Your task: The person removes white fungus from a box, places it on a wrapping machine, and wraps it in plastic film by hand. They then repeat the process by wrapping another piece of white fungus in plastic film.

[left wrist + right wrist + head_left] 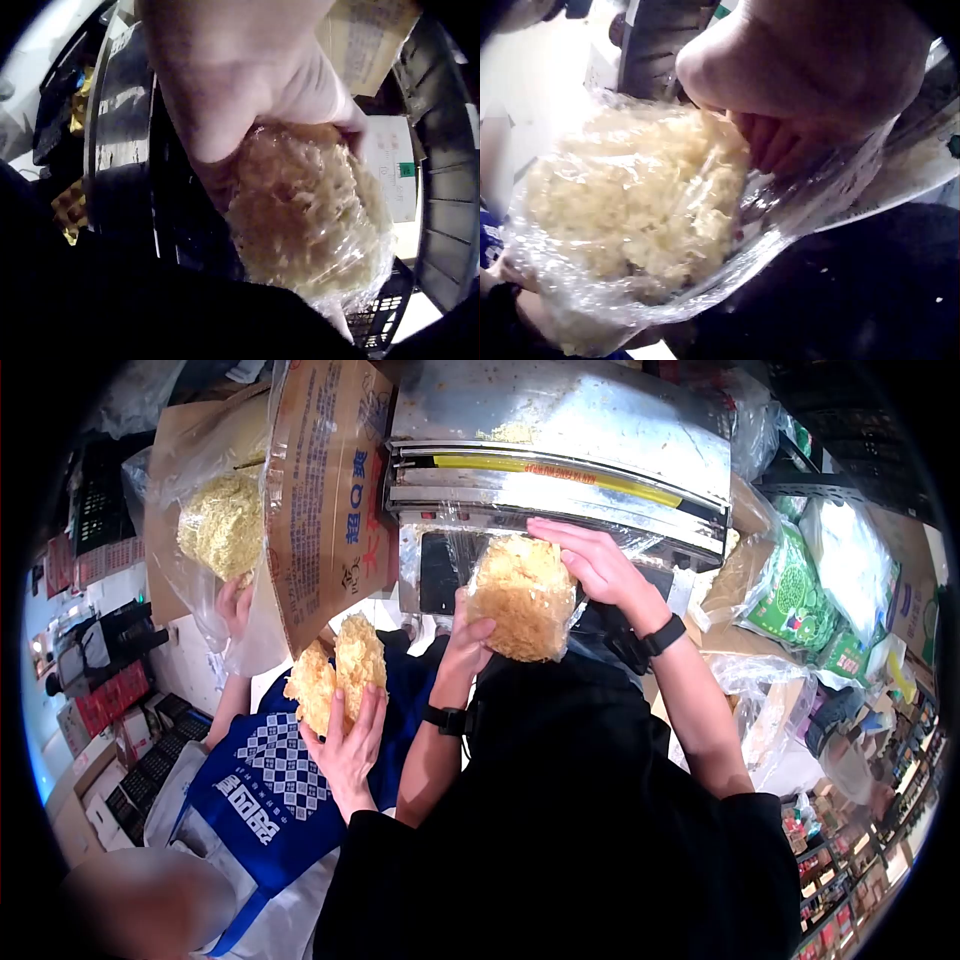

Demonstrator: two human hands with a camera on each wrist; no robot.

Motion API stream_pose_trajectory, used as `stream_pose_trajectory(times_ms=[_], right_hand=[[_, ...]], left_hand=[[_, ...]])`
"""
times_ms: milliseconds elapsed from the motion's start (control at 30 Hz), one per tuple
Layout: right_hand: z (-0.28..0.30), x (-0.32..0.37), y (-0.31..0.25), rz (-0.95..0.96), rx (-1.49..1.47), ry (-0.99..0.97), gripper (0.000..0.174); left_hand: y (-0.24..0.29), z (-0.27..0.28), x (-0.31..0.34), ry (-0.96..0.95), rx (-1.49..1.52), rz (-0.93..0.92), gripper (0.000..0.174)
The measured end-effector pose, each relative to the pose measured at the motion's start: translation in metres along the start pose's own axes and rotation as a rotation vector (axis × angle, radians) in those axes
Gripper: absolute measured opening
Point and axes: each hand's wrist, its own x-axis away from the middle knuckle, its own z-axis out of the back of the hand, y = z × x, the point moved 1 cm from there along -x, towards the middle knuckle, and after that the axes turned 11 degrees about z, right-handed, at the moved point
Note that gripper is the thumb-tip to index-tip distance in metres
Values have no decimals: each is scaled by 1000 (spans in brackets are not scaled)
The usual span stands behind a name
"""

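A yellow, crinkled noodle cake (pixel 522 600) in clear plastic film lies between my two hands, in front of the metal film dispenser (pixel 560 440). My left hand (pixel 466 638) grips its left side, the thumb over the near face; in the left wrist view the film-covered cake (pixel 311 217) fills the palm. At the cake's upper right edge is my right hand (pixel 600 565), its fingers straight and lying along the film. From under that hand, loose film (pixel 772 247) stretches away in the right wrist view, beside the wrapped cake (pixel 637 195).
At the left, another person in a blue apron (pixel 270 780) holds two bare noodle cakes (pixel 358 655) in one hand (pixel 350 745); their other hand touches a bag of noodles (pixel 222 525). A cardboard box (pixel 325 490) stands beside the dispenser. Green packages (pixel 790 585) lie at the right.
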Motion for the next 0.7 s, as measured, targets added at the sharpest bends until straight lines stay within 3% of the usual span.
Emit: stream_pose_trajectory(times_ms=[67,700], right_hand=[[-2,0,11,0,-60,-45,46],[-8,5,34,31,-89,-37,50]], left_hand=[[-4,6,-3,9,-25,-11,76],[-12,4,-4,97,-54,-57,76]])
